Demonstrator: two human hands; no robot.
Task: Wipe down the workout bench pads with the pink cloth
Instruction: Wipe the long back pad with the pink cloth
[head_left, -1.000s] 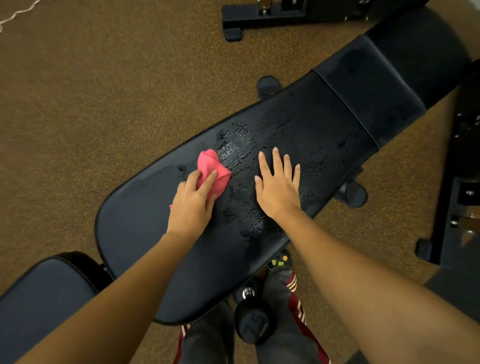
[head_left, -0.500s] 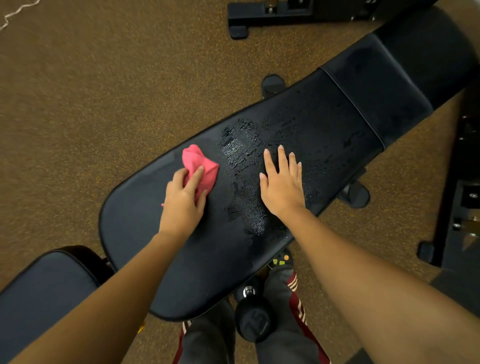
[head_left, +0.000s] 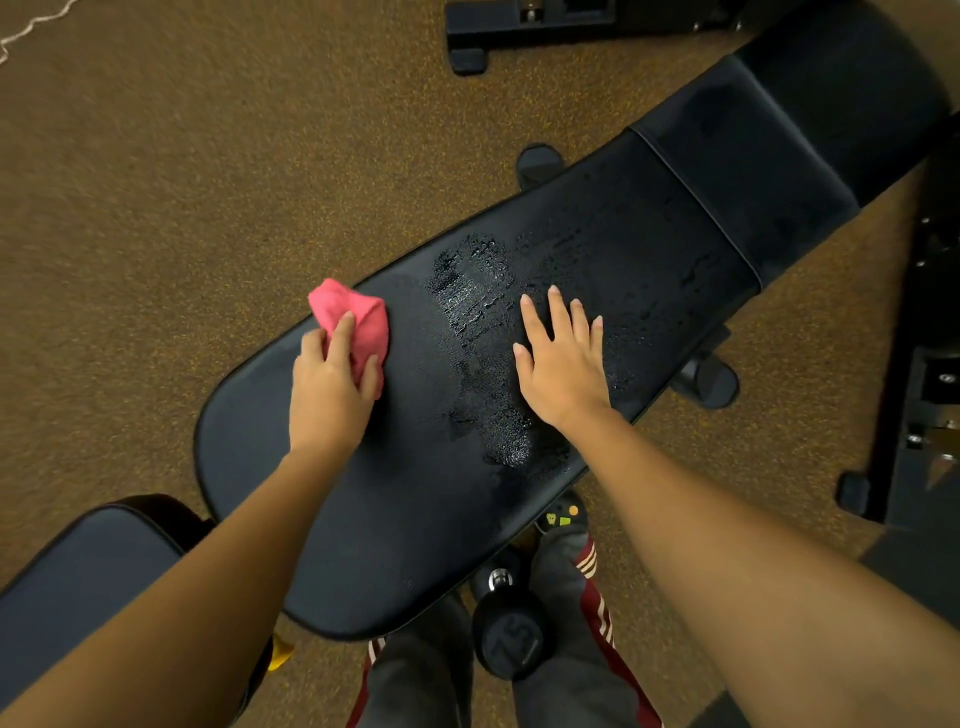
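Bench pad (head_left: 363, 519) diagonal across mid frame; wet patch (head_left: 478, 322) at its centre, likely not yet wiped; right hand (head_left: 563, 364) spread flat just right of it, fingers straight, probably bracing; left hand (head_left: 327, 395) left of centre, gripping bunched pink cloth (head_left: 358, 317) against pad's upper edge, seemingly for a sweep

Black bench pad (head_left: 389, 519): wet patch (head_left: 478, 312) mid-surface, pink cloth (head_left: 363, 319) at far edge.
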